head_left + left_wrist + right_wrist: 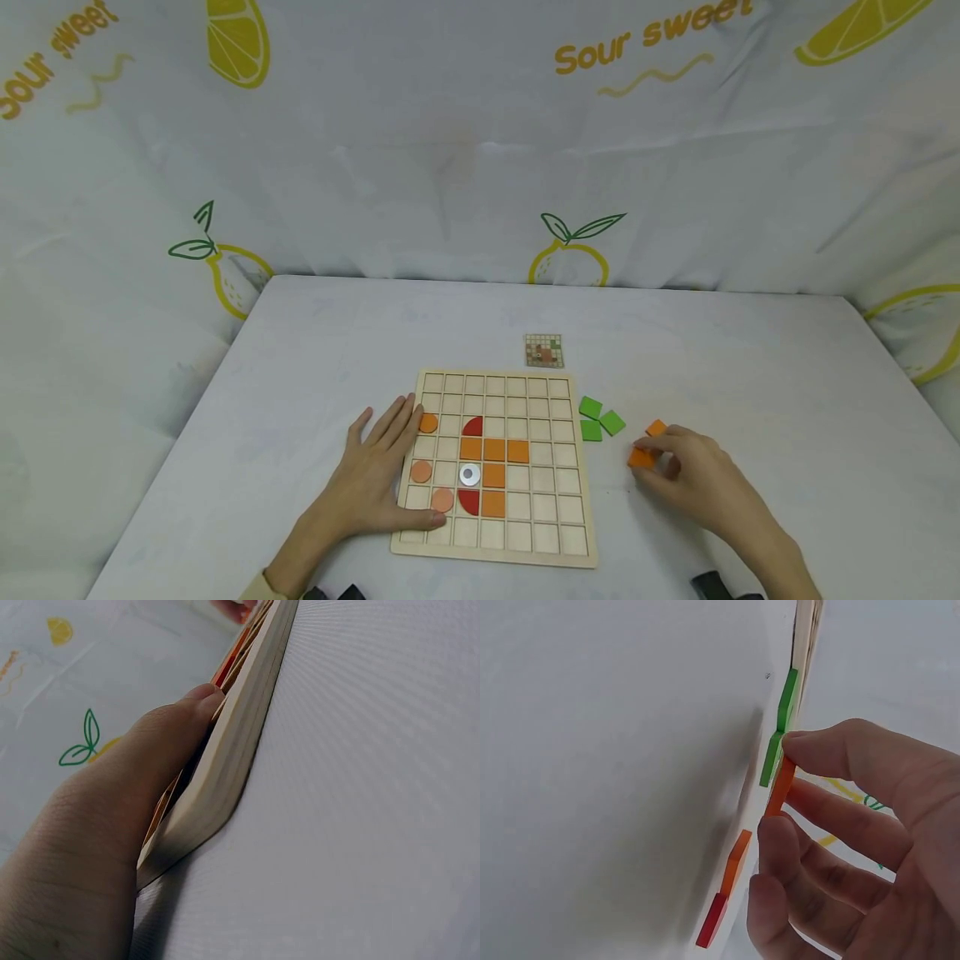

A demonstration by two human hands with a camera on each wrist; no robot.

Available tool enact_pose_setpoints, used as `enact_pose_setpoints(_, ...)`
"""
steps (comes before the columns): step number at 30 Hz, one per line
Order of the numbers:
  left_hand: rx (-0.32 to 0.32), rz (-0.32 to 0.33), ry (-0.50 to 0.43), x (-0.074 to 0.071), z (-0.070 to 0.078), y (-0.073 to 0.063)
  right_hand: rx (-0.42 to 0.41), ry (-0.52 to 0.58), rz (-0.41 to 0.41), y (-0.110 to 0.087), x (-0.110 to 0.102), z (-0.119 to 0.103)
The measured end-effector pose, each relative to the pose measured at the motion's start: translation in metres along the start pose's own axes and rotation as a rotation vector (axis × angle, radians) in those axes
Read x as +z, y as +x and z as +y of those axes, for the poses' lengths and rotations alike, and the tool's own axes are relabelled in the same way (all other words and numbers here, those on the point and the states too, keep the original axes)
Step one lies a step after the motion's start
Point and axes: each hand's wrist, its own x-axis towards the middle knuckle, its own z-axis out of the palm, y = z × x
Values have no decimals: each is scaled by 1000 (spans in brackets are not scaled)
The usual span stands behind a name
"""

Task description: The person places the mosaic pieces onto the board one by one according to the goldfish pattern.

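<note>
My left hand [378, 479] rests along the left edge of a wooden grid board [543, 508], fingers straight and spread, thumb on its lower left part. In the left wrist view the thumb [161, 739] lies over the board's rim. To the right of the board, my right hand [693, 475] pinches an orange square tile [781, 784] between thumb and fingers, raised off the table in the right wrist view. Another orange tile [656, 427] lies just beyond that hand. A red tile [712, 921] beside it shows only in the right wrist view.
Several green square tiles [591, 407] lie by the board's right edge. On the board sit orange squares [493, 450], red quarter-round pieces [468, 502], orange discs [422, 472] and a white ringed disc [469, 475]. A small pattern card [543, 351] lies behind the board.
</note>
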Motion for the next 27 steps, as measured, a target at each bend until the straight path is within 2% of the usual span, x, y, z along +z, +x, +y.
enact_pose_setpoints(18,-10,-11,-7,0,0,1,-89,35,57,4,4,-32)
enact_pose_setpoints(27,-9,-4,-4,-1,1,1,-84,104,-3,9,8,-50)
